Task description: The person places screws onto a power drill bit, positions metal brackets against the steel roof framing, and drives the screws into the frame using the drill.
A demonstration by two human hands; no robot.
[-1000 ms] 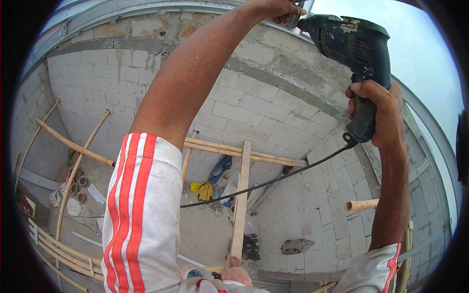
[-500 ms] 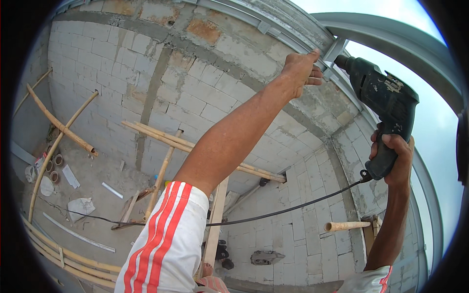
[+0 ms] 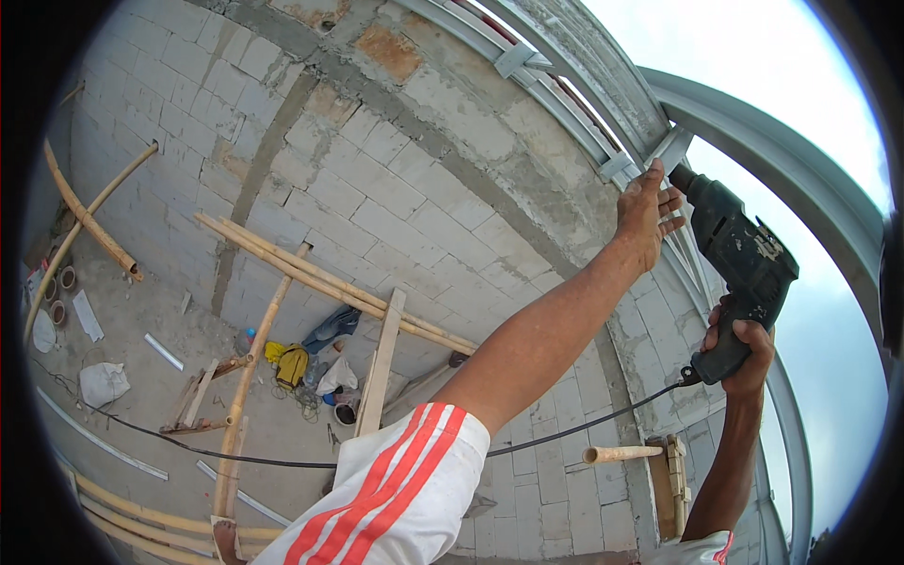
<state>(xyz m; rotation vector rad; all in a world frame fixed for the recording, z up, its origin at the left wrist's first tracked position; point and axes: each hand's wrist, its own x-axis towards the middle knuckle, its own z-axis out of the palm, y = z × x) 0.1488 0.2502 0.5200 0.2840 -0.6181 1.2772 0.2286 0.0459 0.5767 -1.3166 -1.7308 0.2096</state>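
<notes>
In the head view, the right hand [image 3: 751, 353] has its grip wrapped round the dark drill [image 3: 746, 252], held high, chuck [image 3: 686, 179] near the grey metal framing [image 3: 765, 139]; the left hand [image 3: 648, 218], loosely spread, is just beside the chuck

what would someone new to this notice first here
Probably the dark, scuffed power drill at the upper right, gripped in the right hand. Near its chuck, the left hand is raised beside grey metal framing. Far below, left of centre, a yellow bag stands out on the grey floor.
</notes>
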